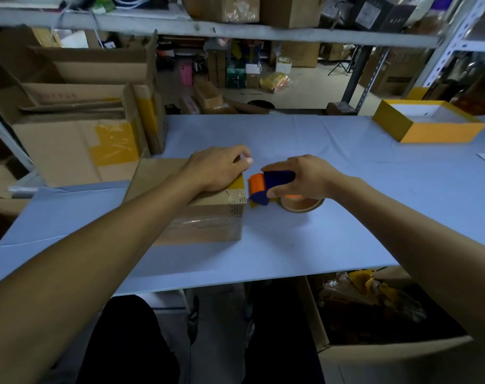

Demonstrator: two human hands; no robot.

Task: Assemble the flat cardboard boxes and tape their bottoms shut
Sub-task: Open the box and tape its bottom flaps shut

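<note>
Cardboard and brown tape meet near the front-left of the table (305,139), where a person works on one assembled box (208,217) standing with its taped face up. A strip of glossy tape runs across that face to the box's right edge, so the seam appears largely sealed, though blur makes it hard to say whether the strip has been cut free. The left hand (219,167) rests on the box's top right corner, palm down, with the thumb and forefinger brought together above the far edge; whether they pinch anything cannot be told. The right hand (299,177) grips the orange-and-blue dispenser (266,187), which sits just beside the box's right edge, its roll low against the table. More boxes wait: flattened and part-folded cartons (78,126) stand stacked off the table's far-left corner. A yellow tray (429,126) sits at the far-right corner, well apart from the work.
</note>
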